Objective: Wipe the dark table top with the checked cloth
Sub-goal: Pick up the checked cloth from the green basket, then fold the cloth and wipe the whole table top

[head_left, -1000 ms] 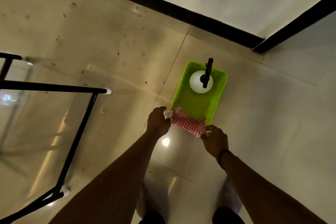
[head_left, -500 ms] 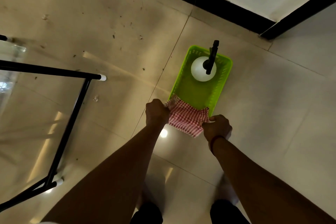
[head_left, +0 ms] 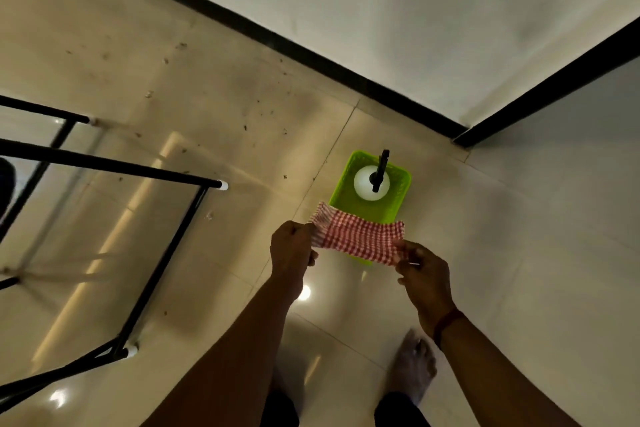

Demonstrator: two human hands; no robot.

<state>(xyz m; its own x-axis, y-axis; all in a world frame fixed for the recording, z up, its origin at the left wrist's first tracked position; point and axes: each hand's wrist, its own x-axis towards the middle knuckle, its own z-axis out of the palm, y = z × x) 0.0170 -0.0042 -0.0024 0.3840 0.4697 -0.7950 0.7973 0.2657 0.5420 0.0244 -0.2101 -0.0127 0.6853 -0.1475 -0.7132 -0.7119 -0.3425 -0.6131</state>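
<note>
Plainly, green basket (head_left: 398,199) holds a white bottle (head_left: 362,184).

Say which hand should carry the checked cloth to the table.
Left, probably. Both pinch the checked cloth, but the left hand is on the side of the black-framed table; the right hand is farther.

1. The cloth (head_left: 356,239), bunched up a second ago, now stretches as a flat strip between the fingers of both hands.
2. The left hand (head_left: 292,248) and the right hand (head_left: 424,274) are wider apart than before, each pinching one end of the cloth.
3. The near rim of the green basket (head_left: 363,262), covered earlier, now peeks out under the cloth just left of the right fingers.
4. A bare foot (head_left: 414,362) now shows below the right wrist.
</note>
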